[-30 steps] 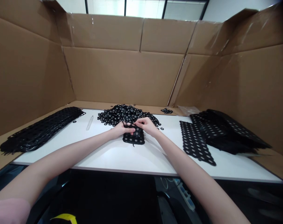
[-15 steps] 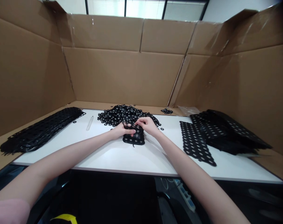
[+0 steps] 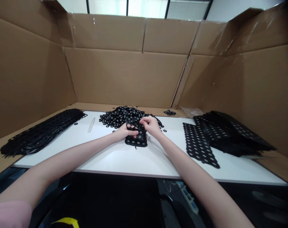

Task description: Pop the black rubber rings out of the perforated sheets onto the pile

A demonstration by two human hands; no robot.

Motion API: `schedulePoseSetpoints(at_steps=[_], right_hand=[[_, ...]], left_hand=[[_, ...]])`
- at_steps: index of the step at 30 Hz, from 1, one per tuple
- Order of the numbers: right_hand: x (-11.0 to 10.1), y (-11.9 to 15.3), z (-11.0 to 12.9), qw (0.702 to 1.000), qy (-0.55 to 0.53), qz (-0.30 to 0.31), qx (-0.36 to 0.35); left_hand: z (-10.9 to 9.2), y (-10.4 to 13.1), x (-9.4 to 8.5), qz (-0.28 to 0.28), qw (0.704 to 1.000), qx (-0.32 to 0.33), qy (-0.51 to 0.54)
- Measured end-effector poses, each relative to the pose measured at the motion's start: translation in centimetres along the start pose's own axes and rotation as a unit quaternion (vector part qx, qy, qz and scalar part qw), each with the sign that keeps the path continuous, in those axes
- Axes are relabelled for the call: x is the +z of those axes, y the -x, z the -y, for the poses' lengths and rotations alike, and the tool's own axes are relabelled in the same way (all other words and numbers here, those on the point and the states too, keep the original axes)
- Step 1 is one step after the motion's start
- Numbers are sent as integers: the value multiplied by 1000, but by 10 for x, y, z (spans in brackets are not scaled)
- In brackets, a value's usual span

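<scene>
While gripping a black dotted sheet (image 3: 136, 141) in the left hand (image 3: 122, 132), presses fingertips of the right hand (image 3: 151, 126) together at its upper edge, near heaped rings (image 3: 115, 117) on a bench (image 3: 110, 160).

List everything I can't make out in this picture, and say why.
All in the head view:
- What the right hand pinches, if anything: too small.
- Part of the left hand: behind the black dotted sheet.
- The bottom of the ring pile: covered by upper rings.
- The yellow item: cut off by the bottom edge.
</scene>
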State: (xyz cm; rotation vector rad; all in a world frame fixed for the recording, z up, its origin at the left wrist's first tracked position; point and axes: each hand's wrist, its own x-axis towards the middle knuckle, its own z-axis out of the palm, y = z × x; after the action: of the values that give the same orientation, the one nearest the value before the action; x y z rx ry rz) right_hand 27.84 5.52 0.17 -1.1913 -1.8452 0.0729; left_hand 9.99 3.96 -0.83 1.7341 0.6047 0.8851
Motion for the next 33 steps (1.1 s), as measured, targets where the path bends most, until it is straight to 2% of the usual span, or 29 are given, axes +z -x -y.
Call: schedulePoseSetpoints(at_steps=[6,10,15,18,20,24,26,28,33], right_hand=[[-25,-7,-36,987,-16,-110,118],[-32,-4,-52,979,29,-106,172],[-17,-4,-55,993,54,-25,97],[-19,-4,-50,997,37,-35,57],[-23,-3,-41,999,-15,-27,40],[-27,1,-15,985,-156,77,17],[-24,2,-6,976,-190,102,17],[-20,2,-5,974,-207,94,22],[-20,-1,-17,971,-233,14,45]], left_hand=[[5,2,-1,-10,999,-23,38],[7,1,-1,-29,998,-27,49],[7,-1,-1,-36,998,-24,44],[6,-1,0,-29,999,-22,40],[6,-1,0,-25,999,-22,39],[7,-2,0,-33,998,-23,54],[7,-3,-1,-43,996,-27,69],[6,-3,-2,-51,996,-27,75],[7,-4,-4,-40,997,-28,59]])
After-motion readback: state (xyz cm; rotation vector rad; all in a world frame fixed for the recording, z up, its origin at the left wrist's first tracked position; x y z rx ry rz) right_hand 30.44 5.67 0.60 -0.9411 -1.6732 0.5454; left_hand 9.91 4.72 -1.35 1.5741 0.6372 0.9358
